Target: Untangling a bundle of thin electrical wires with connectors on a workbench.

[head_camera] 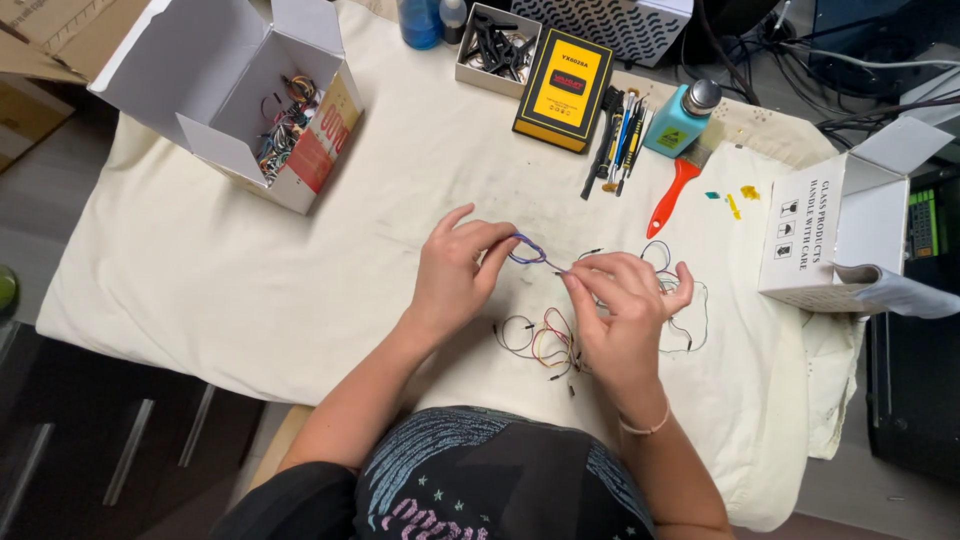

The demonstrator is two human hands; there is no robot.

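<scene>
A thin purple jumper wire (528,254) is pinched between both hands above the cream cloth. My left hand (455,270) grips its looped end with thumb and forefinger. The wire's pin end sits between the fingertips of my right hand (622,305). Below and between the hands lies a small tangle of loose jumper wires (540,342) in red, yellow and dark colours. More dark wires (690,305) curl on the cloth just right of my right hand.
An open white box of wires (285,125) lies tipped at the back left. At the back stand a yellow-and-black case (565,88), a tray of black parts (497,47), hand tools (617,140), a teal bottle (683,117) and an orange-handled brush (672,195). A white carton (830,235) stands right.
</scene>
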